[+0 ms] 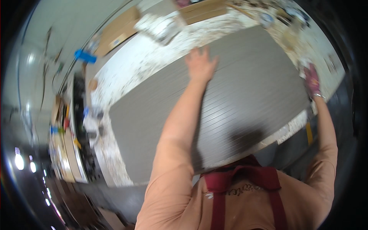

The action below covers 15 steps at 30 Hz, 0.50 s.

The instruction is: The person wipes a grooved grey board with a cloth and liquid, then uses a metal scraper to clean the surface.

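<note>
Head view is all there is, so here goes. A big grey panel with fine parallel ridges running along it lies flat on a white worktable that's splattered all over with dried speckles. The left hand is stretched out, open, palm down and fingers spread, resting flat on the panel near its far edge. The right hand is out at the panel's right corner, in what looks like a reddish-purple glove with a band at the wrist; it seems curled over the edge, but it's blurry and small, so I honestly can't tell if it's actually gripping.

My read: this is the positioning or pressing stage, with the panel being steadied or shifted on the table. Whatever move follows would want both arms working together, since the sheet is wide and one-sided pressure could make it skew.

Hard to see: the near edge of the panel is hidden behind the person's chest and dark red apron straps. Flat cardboard pieces and a blue object sit beyond the table, but the fisheye smears them. The shelf clutter at left is too blurred to name.
</note>
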Available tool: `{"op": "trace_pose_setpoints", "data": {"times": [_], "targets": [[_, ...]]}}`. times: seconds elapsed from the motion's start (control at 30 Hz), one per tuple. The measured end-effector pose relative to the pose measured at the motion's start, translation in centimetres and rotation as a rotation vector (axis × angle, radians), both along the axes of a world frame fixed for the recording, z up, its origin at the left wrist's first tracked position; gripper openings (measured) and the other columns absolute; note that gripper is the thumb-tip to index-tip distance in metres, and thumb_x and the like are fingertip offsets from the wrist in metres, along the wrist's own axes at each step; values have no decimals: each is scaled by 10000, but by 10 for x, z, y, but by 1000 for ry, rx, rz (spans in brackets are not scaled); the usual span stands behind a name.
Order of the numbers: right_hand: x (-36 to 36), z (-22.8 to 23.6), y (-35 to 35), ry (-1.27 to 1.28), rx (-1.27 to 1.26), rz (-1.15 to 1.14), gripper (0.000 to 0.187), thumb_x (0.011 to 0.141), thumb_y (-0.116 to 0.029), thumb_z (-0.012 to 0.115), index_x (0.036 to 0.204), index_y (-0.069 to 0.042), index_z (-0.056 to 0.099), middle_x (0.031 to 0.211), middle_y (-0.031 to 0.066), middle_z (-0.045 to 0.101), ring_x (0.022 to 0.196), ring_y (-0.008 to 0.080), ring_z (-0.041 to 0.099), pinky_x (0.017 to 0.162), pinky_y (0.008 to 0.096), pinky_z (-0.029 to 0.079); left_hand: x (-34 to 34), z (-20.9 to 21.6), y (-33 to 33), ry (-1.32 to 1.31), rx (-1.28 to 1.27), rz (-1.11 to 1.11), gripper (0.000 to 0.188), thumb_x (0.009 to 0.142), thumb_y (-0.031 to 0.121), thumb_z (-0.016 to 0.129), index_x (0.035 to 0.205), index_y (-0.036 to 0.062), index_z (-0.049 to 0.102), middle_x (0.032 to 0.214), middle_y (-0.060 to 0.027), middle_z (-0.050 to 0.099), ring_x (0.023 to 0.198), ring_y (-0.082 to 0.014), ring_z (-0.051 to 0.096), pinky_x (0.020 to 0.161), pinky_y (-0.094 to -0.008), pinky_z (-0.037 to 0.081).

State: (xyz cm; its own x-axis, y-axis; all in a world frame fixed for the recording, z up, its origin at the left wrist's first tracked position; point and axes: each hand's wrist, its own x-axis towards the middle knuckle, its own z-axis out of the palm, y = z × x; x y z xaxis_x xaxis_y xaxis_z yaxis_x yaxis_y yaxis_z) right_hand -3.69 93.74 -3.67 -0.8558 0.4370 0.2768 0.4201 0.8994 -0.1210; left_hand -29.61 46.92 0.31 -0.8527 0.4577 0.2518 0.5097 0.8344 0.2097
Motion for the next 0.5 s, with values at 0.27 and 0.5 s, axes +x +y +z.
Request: {"op": "trace_pose_setpoints", "data": {"times": [0.27,0.5], "targets": [[-79,77,-96,102,57,443,427,954,-255,507,1341,-82,451,1374,163,456,1305,337,395,1067,388,332,21,-26,-15,-3,46,114,695,895,576,435,1421,124,389,1484,-195,311,1398,-352,236,1113,-526,189],[-183,61,-172,23,-58,748,416,937,-256,533,1322,-110,478,1416,167,408,1309,351,390,1074,393,326,171,11,-64,-93,65,-262,677,893,525,512,1348,28,446,1465,-206,319,1382,-357,248,1089,-508,245]]}}
